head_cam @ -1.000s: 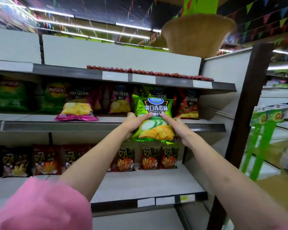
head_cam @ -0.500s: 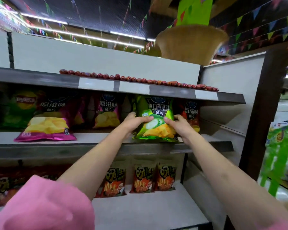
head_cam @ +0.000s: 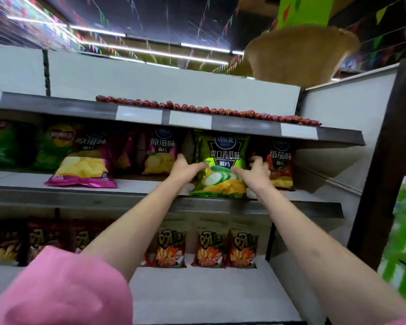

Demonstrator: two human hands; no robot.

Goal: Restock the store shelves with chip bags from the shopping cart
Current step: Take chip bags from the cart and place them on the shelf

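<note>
A green cucumber-flavour chip bag (head_cam: 223,156) stands on the middle shelf (head_cam: 136,198), between a pink bag (head_cam: 161,152) and a red tomato bag (head_cam: 280,165). My left hand (head_cam: 184,168) grips its left edge, thumb across the front. My right hand (head_cam: 253,172) grips its right edge, fingers curled behind it. The bag's bottom rests near the shelf's front lip. The shopping cart is out of view.
Another pink bag (head_cam: 82,168) lies tipped forward on the middle shelf, with green bags (head_cam: 7,146) further left. Orange snack bags (head_cam: 209,248) line the lower shelf. Red sausages (head_cam: 209,110) run along the top shelf. A dark post (head_cam: 384,160) bounds the right side.
Both hands have carried the green bag up and back, from in front of the shelf edge into the gap on the middle shelf. The view has moved closer and tilted upward.
</note>
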